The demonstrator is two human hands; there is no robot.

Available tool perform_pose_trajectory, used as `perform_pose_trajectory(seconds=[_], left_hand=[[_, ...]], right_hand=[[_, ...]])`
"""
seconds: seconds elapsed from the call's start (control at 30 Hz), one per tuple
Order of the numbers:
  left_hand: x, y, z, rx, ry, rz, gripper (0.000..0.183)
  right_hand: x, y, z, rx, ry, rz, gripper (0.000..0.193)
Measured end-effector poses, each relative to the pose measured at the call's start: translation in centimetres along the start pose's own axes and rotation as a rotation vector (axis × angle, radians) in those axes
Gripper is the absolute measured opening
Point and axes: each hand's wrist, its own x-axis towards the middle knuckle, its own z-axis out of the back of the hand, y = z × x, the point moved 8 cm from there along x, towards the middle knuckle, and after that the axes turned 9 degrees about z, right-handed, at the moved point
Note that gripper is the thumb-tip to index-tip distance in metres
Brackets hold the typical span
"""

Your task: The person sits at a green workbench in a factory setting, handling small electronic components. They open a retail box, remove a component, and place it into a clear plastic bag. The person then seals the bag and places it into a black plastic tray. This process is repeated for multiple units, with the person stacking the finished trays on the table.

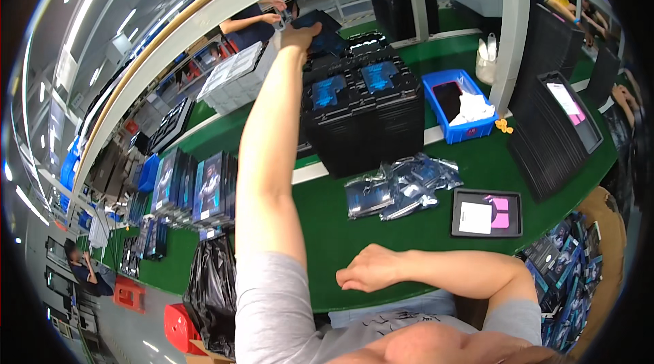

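Note:
My left arm stretches far forward, and my left hand is closed at the far edge of the stacked black trays. A dark flat thing lies at its fingertips; what the fingers grip is too small to make out. Blue-printed packets lie in the top tray. My right hand is loosely curled above the green table, with nothing seen in it. Beyond it are clear plastic-wrapped packets in a pile, and a shallow black tray with a white card and pink pieces.
A blue bin holds a dark item and white wipes. More black trays are stacked at right, above a carton of printed boxes. Printed boxes and a black bag are at left. A co-worker stands across the table.

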Motion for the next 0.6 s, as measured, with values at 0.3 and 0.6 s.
perform_pose_trajectory(seconds=[0.3, 0.6], left_hand=[[0.9, 1.3, -13.1, 0.214, 0.367, 0.227, 0.033], [-1.0, 1.8, -14.9, 0.508, 0.494, 0.367, 0.027]], right_hand=[[-0.7, -1.6, -0.5, 0.023, -0.042, -0.035, 0.015], [-0.7, -1.6, 0.4, 0.096, -0.061, -0.068, 0.015]])
